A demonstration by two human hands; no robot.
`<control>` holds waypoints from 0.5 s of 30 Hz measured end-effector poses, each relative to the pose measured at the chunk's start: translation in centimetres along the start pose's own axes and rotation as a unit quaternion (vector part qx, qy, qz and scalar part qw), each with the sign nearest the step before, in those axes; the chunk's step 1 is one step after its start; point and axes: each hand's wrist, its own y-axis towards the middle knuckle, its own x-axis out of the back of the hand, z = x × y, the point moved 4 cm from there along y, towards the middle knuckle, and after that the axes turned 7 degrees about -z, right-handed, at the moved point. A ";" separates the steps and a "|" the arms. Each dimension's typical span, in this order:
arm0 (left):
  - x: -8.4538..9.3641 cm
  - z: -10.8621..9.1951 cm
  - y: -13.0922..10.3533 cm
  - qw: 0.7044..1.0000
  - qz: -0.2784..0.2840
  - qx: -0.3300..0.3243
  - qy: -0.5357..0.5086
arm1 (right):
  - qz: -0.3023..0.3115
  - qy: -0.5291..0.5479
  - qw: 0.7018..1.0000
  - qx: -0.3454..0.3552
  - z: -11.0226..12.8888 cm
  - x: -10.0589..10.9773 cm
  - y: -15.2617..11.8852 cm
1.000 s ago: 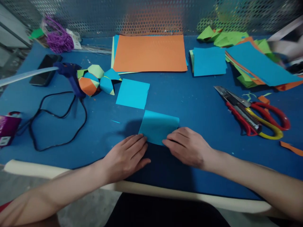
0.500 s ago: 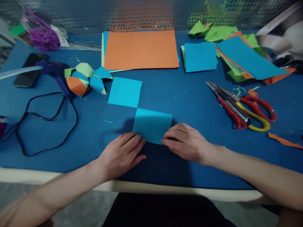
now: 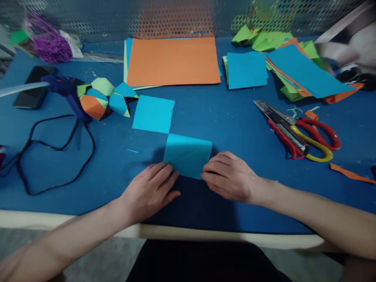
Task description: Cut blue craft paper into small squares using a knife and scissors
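Note:
A blue sheet of paper (image 3: 189, 154) lies bent over on the table, its far edge rounded like a loose fold. At its near left corner, my left hand (image 3: 152, 190) holds the paper down with bent fingertips pressed together, the thumb sticking out to the side. My right hand (image 3: 227, 176) grips the near right corner between thumb and curled fingers. Just beyond, touching or almost touching at a corner, is a flat blue paper square (image 3: 153, 113) with a small nick in its right edge.
Orange sheets (image 3: 173, 60) and a blue square stack (image 3: 247, 70) lie at the back. Scissors (image 3: 319, 133) and a box cutter (image 3: 283, 129) rest at right. At left are a glue gun (image 3: 66, 92), its cord, a phone (image 3: 35, 86) and folded paper pieces (image 3: 100, 98).
The view has shifted slightly, so everything sits a little further left. Both hands stay at the near corners of the bent blue paper, with hardly any motion.

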 end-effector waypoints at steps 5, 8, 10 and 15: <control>-0.1 0.0 -0.2 1.000 0.009 -0.002 0.001 | -0.005 -0.013 1.000 0.003 0.1 -0.1 -0.1; -0.2 -0.1 -0.2 1.000 0.011 -0.006 0.001 | -0.001 -0.017 1.000 0.009 0.1 0.0 0.0; -0.1 0.0 -0.2 1.000 0.000 -0.003 -0.002 | 0.003 -0.020 1.000 0.009 0.1 0.1 0.1; -0.1 -0.1 -0.2 1.000 0.004 -0.006 -0.012 | 0.003 -0.025 1.000 0.015 0.3 0.4 0.5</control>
